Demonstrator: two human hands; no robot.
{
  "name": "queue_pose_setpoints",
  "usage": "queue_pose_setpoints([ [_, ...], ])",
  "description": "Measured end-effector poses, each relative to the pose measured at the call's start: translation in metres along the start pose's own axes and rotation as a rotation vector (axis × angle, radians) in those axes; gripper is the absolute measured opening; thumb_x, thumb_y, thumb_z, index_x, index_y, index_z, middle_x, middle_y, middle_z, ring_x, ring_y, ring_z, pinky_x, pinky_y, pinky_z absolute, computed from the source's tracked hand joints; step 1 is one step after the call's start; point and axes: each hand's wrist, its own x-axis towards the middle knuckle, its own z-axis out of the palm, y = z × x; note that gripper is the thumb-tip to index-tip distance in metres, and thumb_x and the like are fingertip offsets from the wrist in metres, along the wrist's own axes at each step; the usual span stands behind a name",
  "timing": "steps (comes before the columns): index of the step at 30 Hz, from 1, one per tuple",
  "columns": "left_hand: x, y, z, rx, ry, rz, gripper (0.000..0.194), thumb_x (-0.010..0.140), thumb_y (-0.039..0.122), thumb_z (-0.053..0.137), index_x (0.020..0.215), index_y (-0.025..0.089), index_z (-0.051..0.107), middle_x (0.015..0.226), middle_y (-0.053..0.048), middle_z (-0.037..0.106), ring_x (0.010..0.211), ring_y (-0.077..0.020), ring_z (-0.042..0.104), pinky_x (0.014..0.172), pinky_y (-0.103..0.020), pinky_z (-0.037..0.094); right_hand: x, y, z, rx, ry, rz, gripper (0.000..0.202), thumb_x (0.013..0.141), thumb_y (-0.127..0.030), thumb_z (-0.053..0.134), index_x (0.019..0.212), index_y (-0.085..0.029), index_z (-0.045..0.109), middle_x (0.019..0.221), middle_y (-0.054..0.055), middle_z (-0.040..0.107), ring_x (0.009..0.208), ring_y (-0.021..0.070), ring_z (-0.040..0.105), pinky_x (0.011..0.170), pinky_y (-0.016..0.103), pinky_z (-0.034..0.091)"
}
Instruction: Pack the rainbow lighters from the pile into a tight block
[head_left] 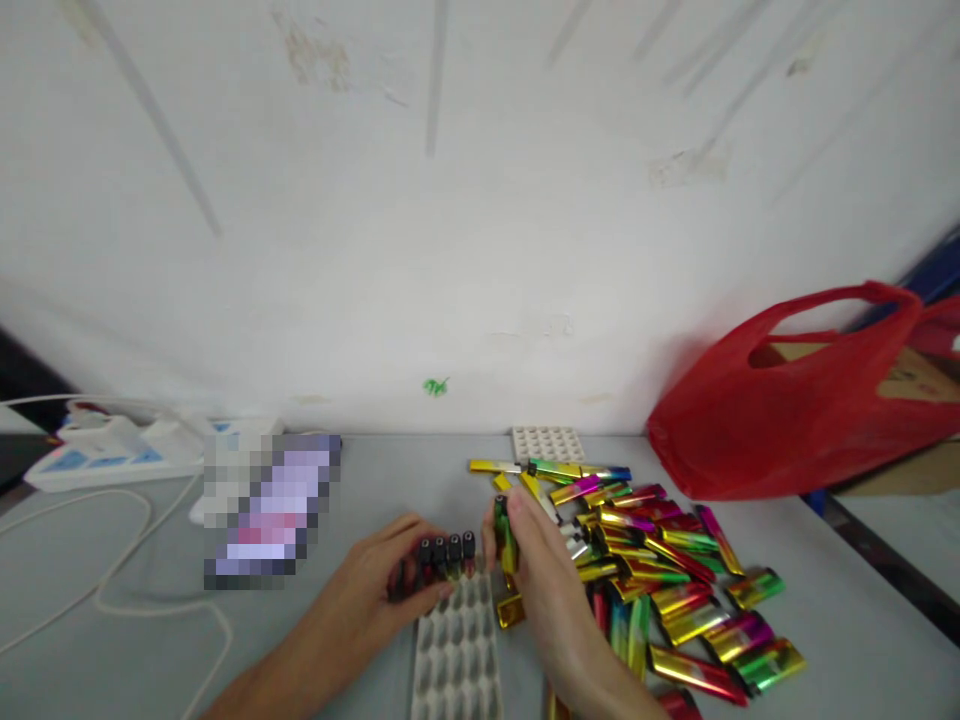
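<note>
My left hand (397, 570) is closed around the far left corner of a pale moulded tray (457, 650) with rows of hollow cells. Its thumb lies across the near side of a row of upright lighters (454, 548), whose black tops show at the tray's far end. Just right of that row, my right hand (532, 550) pinches a shiny green and gold lighter (505, 530) upright, black end up, between thumb and fingers. Beyond and beside this hand spreads a heap of metallic lighters (675, 600) in gold, red, green and purple. My right hand covers some of them.
A second pale tray (547, 442) lies against the wall. On the right stands a red bag (787, 410) with a cardboard box in it. To the left are a phone with a pixelated screen (277, 510), a white power strip (120, 455) and a loose white cable (142, 610).
</note>
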Motion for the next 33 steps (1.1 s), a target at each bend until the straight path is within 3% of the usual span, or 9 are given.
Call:
queue_pose_setpoints([
  [3,0.000,-0.001,0.001,0.000,0.000,0.001,0.020,0.097,0.040,0.074,0.108,0.024,0.078,0.098,-0.003,0.072,0.078,-0.0223,0.066,0.069,-0.028,0.047,-0.002,0.001,-0.003,-0.160,0.014,-0.074,0.053,0.107,-0.072,0.053,0.086,-0.027,0.072,0.098,0.005,0.069,0.102,0.0265,0.063,0.093,0.036,0.048],
  [6,0.000,-0.002,0.001,-0.013,-0.010,0.002,0.021,0.098,0.040,0.074,0.113,0.026,0.079,0.102,-0.003,0.073,0.084,-0.0234,0.068,0.073,-0.029,0.050,-0.001,0.004,-0.008,-0.202,-0.004,-0.110,0.045,0.109,-0.068,0.052,0.100,-0.029,0.072,0.110,0.004,0.069,0.114,0.0270,0.061,0.101,0.036,0.043],
  [12,0.000,-0.001,-0.001,-0.013,-0.008,-0.013,0.020,0.095,0.036,0.077,0.111,0.025,0.079,0.100,-0.002,0.072,0.088,-0.0254,0.069,0.077,-0.031,0.050,0.003,0.005,-0.011,-0.256,-0.027,-0.087,0.039,0.105,-0.063,0.063,0.100,-0.027,0.074,0.102,0.004,0.070,0.101,0.0267,0.063,0.091,0.036,0.045],
  [16,0.000,0.001,-0.002,-0.023,-0.008,-0.014,0.018,0.095,0.035,0.077,0.110,0.025,0.078,0.099,-0.002,0.071,0.088,-0.0249,0.067,0.077,-0.030,0.048,0.003,0.007,-0.012,-0.287,-0.048,-0.092,0.033,0.107,-0.057,0.062,0.105,-0.026,0.074,0.108,0.005,0.074,0.107,0.0280,0.066,0.094,0.037,0.046],
  [26,0.001,0.003,-0.002,-0.024,-0.016,-0.032,0.017,0.093,0.034,0.075,0.106,0.024,0.077,0.091,-0.001,0.066,0.079,-0.0225,0.063,0.070,-0.029,0.043,-0.004,-0.005,-0.002,-0.536,-0.001,-0.198,0.006,0.096,-0.029,0.074,0.098,-0.025,0.078,0.094,0.002,0.077,0.094,0.0253,0.072,0.087,0.036,0.050],
  [33,0.001,0.001,-0.002,-0.025,-0.017,-0.012,0.017,0.096,0.036,0.075,0.107,0.024,0.077,0.094,-0.001,0.066,0.081,-0.0229,0.065,0.072,-0.029,0.044,-0.003,-0.009,-0.002,-0.608,0.055,-0.203,0.013,0.094,-0.030,0.074,0.087,-0.025,0.084,0.083,0.004,0.082,0.081,0.0267,0.075,0.077,0.036,0.051],
])
